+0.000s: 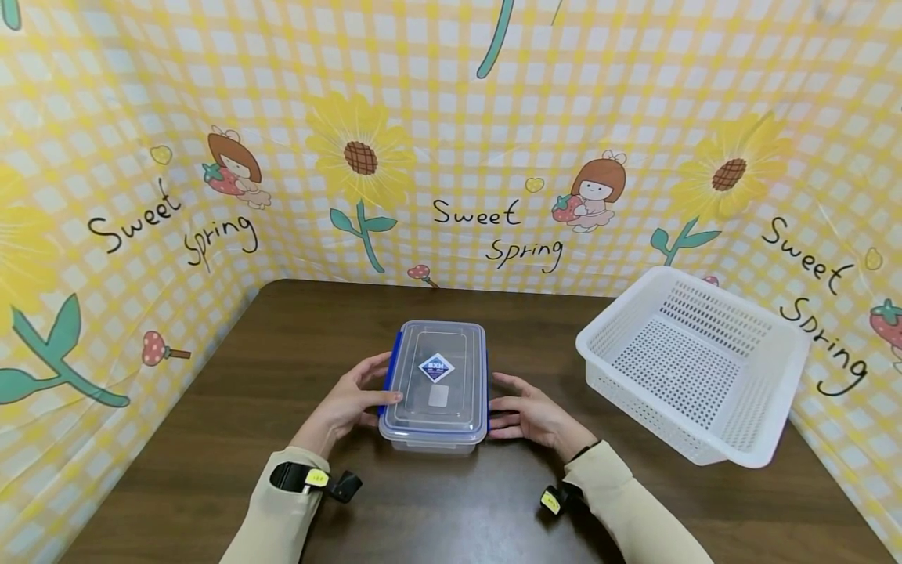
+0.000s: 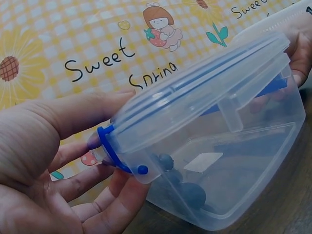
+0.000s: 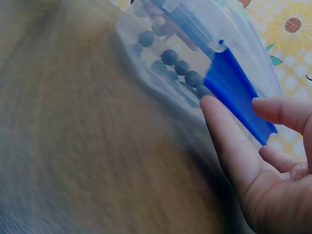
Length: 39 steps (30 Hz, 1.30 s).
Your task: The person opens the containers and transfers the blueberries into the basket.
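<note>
Atop the surface (image 1: 423, 509), the box (image 1: 435, 382) sat between the left grip (image 1: 352, 399), clamped on its edge, and right grip (image 1: 532, 411), held apart; a lopsided lift risked rolling the balls (image 3: 181, 68) inside.

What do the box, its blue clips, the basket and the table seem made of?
Box: clear, glossy plastic; dark balls show through its walls.
Blue clips: probably smooth, opaque plastic, judging by their even colour.
Basket: white, likely moulded plastic, with regular perforations.
Table: brown with visible grain and slight sheen; wood or wood-look laminate, can't tell which.
</note>
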Tool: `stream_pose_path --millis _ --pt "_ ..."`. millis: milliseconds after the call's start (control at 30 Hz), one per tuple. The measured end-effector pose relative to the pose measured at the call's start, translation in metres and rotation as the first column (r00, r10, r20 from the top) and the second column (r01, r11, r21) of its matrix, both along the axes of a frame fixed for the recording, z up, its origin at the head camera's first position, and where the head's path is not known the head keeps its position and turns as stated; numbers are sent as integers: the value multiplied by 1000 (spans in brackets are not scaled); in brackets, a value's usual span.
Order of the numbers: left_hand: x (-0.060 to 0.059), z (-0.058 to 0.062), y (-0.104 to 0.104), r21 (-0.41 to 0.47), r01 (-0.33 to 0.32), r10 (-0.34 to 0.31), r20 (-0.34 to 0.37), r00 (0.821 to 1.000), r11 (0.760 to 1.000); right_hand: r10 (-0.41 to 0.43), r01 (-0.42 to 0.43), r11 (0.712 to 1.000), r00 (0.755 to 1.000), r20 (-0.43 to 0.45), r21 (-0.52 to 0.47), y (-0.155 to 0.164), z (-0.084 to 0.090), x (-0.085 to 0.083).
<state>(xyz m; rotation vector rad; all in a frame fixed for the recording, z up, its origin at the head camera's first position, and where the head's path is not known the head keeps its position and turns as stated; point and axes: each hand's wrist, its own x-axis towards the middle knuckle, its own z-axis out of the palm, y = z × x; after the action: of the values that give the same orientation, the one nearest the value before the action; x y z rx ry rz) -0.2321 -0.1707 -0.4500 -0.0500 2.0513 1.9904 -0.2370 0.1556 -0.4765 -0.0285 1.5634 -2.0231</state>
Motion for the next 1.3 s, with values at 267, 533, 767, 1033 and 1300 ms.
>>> stream_pose_path --millis 267,533,767,1033,1300 --pt "1 0 -1 32 34 -34 3 999 999 -13 12 1000 999 -37 -20 19 13 -3" --pt "2 -2 -7 56 39 -40 16 999 998 45 -49 998 995 -86 -50 6 25 2" --pt "0 -2 -9 101 36 -38 18 999 994 73 -73 997 984 -163 6 -8 26 2" --pt "-1 -3 -11 115 14 -20 52 998 993 63 -66 998 983 -173 -11 -14 23 0" --pt "-5 -3 -13 136 57 -59 8 998 989 69 -74 997 985 -157 -26 -13 25 -1"
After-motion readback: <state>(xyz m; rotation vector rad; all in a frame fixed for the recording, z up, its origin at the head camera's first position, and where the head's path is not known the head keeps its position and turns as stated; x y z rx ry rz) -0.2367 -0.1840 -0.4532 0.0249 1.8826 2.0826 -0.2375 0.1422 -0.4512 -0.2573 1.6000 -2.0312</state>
